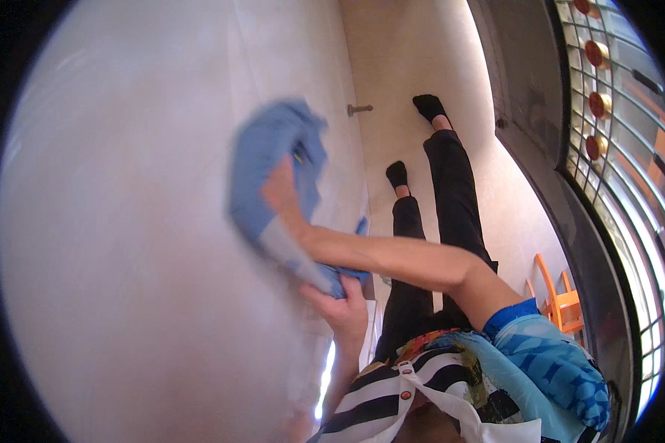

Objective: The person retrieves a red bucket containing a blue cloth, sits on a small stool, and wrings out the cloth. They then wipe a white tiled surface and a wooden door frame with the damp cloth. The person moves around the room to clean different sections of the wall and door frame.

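Observation:
A blue cloth [249,183] with a paler grey-blue section hangs bunched in front of the light wall, blurred by motion. My right hand [281,183] reaches across from the right and goes into its upper folds, so the fingers are hidden. Near those fingers a small dark and yellow detail shows in a fold. Lower down, my left hand [341,307] pinches the cloth's lower end between thumb and fingers. Whether the cloth touches the wall cannot be told.
A pale, smooth wall [127,221] fills the left side. Beige floor [388,66] lies under my black-socked feet, and a small door stop [360,109] juts out nearby. To the right stand a dark frame [526,72], a metal grille [615,105] with round red knobs and an orange chair [565,304].

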Tool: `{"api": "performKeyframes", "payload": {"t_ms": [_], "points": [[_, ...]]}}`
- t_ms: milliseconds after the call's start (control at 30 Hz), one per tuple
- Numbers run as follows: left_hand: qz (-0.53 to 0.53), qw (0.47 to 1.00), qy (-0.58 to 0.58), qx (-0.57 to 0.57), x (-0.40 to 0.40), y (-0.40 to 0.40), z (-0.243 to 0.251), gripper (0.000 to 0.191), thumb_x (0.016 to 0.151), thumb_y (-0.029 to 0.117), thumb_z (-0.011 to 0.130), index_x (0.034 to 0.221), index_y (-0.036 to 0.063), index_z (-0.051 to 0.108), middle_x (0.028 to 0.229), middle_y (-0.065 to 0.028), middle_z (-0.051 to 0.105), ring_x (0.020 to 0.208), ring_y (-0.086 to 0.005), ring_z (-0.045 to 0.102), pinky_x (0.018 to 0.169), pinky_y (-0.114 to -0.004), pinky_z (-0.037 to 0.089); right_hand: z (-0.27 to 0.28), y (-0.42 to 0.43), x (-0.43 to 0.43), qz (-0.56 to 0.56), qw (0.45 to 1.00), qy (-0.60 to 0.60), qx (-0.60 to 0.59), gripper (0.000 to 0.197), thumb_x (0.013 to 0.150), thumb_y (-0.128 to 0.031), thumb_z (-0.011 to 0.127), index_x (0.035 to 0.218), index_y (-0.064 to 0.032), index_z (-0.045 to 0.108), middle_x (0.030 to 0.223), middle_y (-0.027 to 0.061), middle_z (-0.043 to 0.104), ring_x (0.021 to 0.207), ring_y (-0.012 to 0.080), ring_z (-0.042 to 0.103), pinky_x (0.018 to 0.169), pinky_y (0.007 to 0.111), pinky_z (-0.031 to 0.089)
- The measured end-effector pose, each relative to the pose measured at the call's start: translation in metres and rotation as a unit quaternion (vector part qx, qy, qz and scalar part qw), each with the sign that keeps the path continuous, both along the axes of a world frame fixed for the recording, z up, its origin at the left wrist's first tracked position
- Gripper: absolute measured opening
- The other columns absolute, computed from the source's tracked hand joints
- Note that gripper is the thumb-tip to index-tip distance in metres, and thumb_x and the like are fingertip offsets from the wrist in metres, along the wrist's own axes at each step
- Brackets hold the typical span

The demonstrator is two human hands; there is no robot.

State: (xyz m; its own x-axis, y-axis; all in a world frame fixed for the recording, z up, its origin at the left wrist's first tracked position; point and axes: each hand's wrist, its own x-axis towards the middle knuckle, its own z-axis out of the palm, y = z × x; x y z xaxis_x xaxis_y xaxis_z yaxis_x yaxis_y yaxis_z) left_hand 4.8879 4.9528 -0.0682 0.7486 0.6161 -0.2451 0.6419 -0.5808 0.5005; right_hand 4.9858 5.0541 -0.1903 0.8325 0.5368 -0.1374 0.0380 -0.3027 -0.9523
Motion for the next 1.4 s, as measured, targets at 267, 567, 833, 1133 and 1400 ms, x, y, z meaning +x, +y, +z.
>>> {"api": "performKeyframes", "payload": {"t_ms": [267,567,833,1133,1400], "points": [[-0.073,0.995,0.021,-0.058,0.023,0.001,-0.020,0.046,0.081,0.013,0.059,0.117,-0.0096,0.041,0.106,-0.0230,0.054,0.096,-0.0284,0.055,0.084,-0.035,0.042,-0.058,-0.052,0.034,-0.385,0.879,0.039,0.279,0.047,0.082,-0.019,0.046,0.124,-0.0009,0.039,0.139,0.0243,0.024,0.128,0.0409,0.023,0.103,0.045,0.023],[0.089,0.955,0.128,-0.251,-0.105,0.025,-0.071,0.038,0.068,0.007,0.055,0.103,-0.0082,0.051,0.090,-0.0167,0.061,0.082,-0.0231,0.060,0.075,-0.033,0.046,-0.133,-0.106,-0.150,-0.236,0.917,0.307,0.101,0.044,0.077,-0.020,0.056,0.115,-0.0016,0.045,0.103,0.0174,0.054,0.100,0.0286,0.050,0.085,0.036,0.040],[0.252,0.868,0.031,-0.427,-0.171,0.033,-0.123,0.056,0.062,-0.002,0.054,0.117,-0.0096,0.045,0.107,-0.0139,0.055,0.095,-0.0213,0.055,0.087,-0.029,0.041,-0.157,-0.124,-0.185,-0.120,0.960,0.241,0.077,0.019,0.074,-0.018,0.059,0.072,0.0004,0.056,0.074,0.0125,0.056,0.085,0.0223,0.054,0.078,0.031,0.041],[0.270,0.868,0.023,-0.416,-0.204,0.046,-0.190,0.056,0.063,-0.004,0.053,0.118,-0.0083,0.043,0.109,-0.0142,0.053,0.099,-0.0225,0.054,0.089,-0.031,0.042,-0.246,-0.107,-0.201,-0.288,0.939,0.171,0.078,0.050,0.071,-0.023,0.065,0.114,-0.0031,0.048,0.116,0.0206,0.042,0.109,0.0357,0.041,0.095,0.037,0.034],[0.311,0.826,0.024,-0.470,-0.223,0.050,-0.240,0.048,0.067,-0.004,0.051,0.115,-0.0068,0.044,0.099,-0.0116,0.057,0.090,-0.0203,0.057,0.084,-0.031,0.044,-0.299,-0.061,-0.290,-0.371,0.877,0.274,0.131,0.051,0.080,-0.025,0.056,0.124,-0.0032,0.044,0.134,0.0222,0.030,0.121,0.0372,0.030,0.103,0.037,0.027]]}}
